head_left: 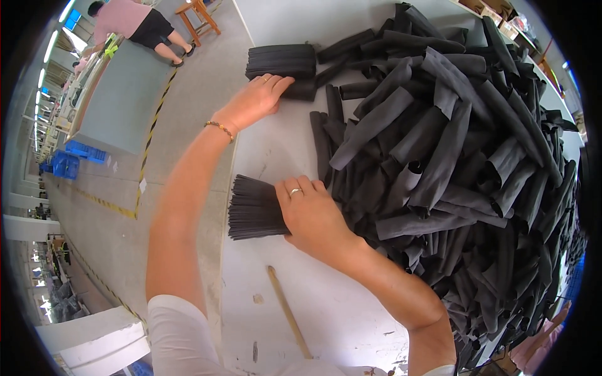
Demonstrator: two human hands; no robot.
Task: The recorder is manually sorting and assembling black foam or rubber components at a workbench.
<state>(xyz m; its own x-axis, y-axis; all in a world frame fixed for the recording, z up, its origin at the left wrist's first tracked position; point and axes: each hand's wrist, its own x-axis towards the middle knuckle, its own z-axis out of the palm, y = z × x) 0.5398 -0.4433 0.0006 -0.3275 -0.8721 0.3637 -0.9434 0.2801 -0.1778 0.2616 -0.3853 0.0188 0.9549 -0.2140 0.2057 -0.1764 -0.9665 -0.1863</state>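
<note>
Two neat stacks of flat black fabric strips lie on a white table [257,313]. My left hand [254,99] is at the near side of the far stack [281,59], its fingers curled against the strips; the palm side is hidden. Closer to me, my right hand [316,216] is wrapped over the right end of the near stack [254,208], whose layered edges fan out to the left. To the right of both hands rises a large loose heap of black fabric tubes [433,119], many of them rolled or creased.
A thin wooden stick [287,310] lies on the table near me. Beyond the table's left edge is a grey floor with yellow-black tape [152,125]. At the far left a person [135,25] leans over another workbench [116,100], near a wooden stool [197,20] and blue crates [66,164].
</note>
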